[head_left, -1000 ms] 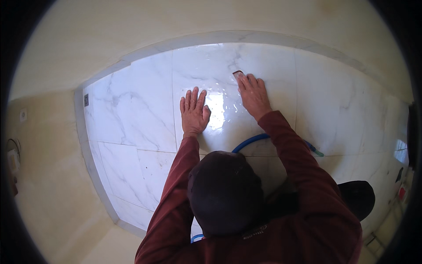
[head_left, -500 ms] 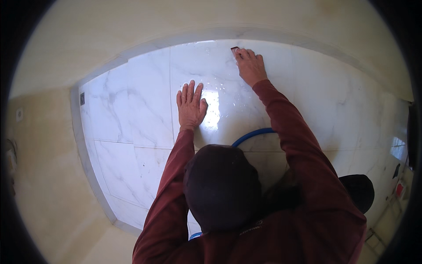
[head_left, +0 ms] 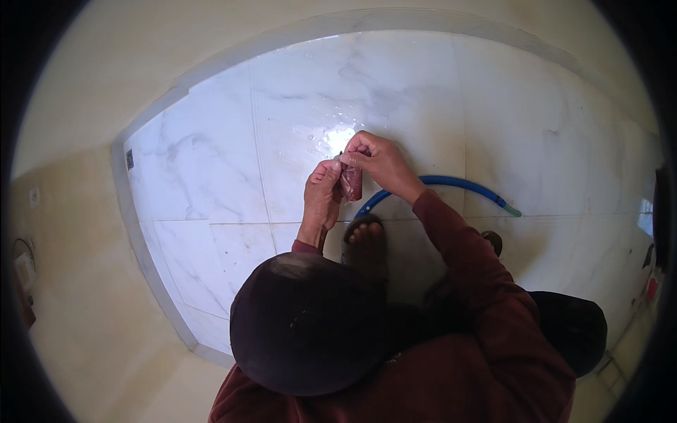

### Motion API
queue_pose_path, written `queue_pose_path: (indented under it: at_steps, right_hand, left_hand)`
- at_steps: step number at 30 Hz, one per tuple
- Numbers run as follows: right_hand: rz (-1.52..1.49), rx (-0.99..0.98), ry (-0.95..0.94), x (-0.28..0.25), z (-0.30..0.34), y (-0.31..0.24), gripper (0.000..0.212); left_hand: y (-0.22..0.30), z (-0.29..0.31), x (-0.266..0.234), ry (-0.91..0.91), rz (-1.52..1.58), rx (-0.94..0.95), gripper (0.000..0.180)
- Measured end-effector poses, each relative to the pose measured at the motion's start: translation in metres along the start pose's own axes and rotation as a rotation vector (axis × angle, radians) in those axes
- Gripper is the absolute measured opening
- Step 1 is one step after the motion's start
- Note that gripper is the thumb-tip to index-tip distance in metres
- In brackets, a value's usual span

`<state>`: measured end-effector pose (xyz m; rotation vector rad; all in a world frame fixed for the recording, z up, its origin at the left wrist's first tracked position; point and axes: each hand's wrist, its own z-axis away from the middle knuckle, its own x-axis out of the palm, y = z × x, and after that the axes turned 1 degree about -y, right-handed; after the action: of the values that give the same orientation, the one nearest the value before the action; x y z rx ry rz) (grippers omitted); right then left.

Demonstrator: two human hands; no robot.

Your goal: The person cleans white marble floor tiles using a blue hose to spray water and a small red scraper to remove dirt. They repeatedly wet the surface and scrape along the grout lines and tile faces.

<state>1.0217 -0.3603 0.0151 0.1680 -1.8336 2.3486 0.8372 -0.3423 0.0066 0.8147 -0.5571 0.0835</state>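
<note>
Both hands meet above the wet marble-look floor tiles (head_left: 395,92), on a small dark-red piece with a shiny, clear plastic-like surface (head_left: 355,186). Whether it is a packet or a wrapped block, I cannot tell. My left hand (head_left: 321,196) pinches its upper left side between thumb and fingers. From the right, my right hand (head_left: 381,161) closes its thumb and fingers on the top edge, the fingertips of both hands almost touching. The piece hangs down between them. A tiny dark and greenish bit shows at the fingertips, too small to name.
A blue hose (head_left: 451,181) curves over the tiles just right of my hands and ends in a green tip. My foot in a dark sandal (head_left: 367,236) stands below them. Grey skirting (head_left: 141,233) edges the floor along cream walls (head_left: 70,282).
My left hand has lifted off the tile where it lay flat. The right hand has come back from the far floor with the piece, and both hands now hold it closer to me.
</note>
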Motion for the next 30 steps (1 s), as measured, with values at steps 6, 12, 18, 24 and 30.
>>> queue_pose_path:
  at_steps: [6, 12, 18, 24, 30]
  right_hand:
    - [0.486, 0.055, -0.152, -0.053, 0.001, -0.029, 0.023]
    - [0.974, 0.154, -0.153, -0.168, 0.034, -0.150, 0.023]
    - [1.171, 0.252, -0.081, -0.209, 0.117, -0.262, 0.015]
    - [1.003, 0.386, 0.272, -0.276, 0.236, -0.225, 0.016]
    - [0.926, 0.296, 0.321, -0.256, 0.247, -0.134, 0.016]
  left_hand:
    - [0.019, 0.006, 0.040, -0.018, -0.275, 0.158, 0.017]
    - [-0.001, -0.014, 0.046, 0.026, -0.193, 0.059, 0.052]
    - [-0.007, -0.002, 0.002, 0.008, -1.434, 0.630, 0.056]
    - [-0.030, 0.019, -0.040, 0.162, -1.624, 0.810, 0.059]
    - [0.006, 0.024, -0.113, 0.583, -1.656, 0.699, 0.071]
